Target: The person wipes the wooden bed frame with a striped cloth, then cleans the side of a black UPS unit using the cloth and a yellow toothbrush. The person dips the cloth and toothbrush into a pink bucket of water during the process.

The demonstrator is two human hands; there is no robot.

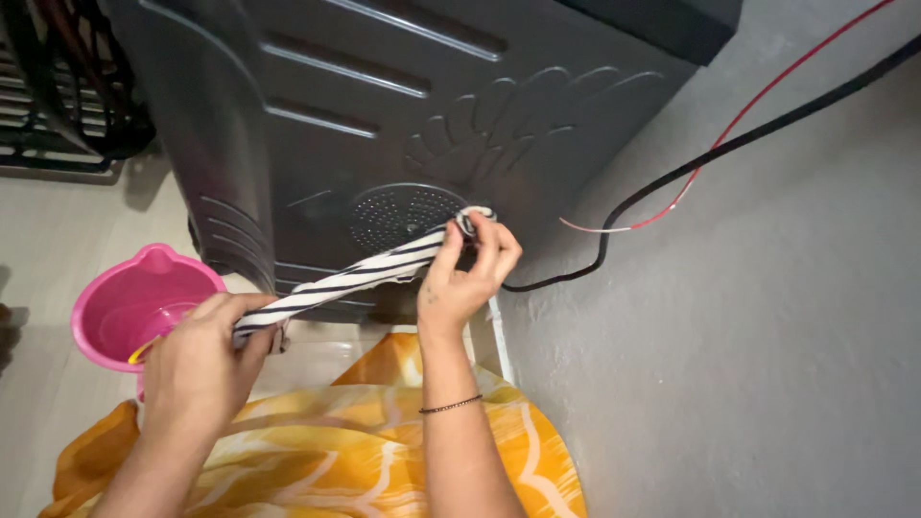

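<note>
A black-and-white striped hose runs from the lower back of a dark grey machine down to the left. My right hand grips the hose's upper end beside a round perforated grille on the machine. My left hand is closed around the hose's lower end, just right of a pink bucket. A thin dark bracelet circles my right wrist.
The pink bucket stands on the pale tiled floor at the left. A black cable and a red-and-white wire hang along the grey wall on the right. Orange-yellow patterned cloth covers my lap. A dark metal rack sits top left.
</note>
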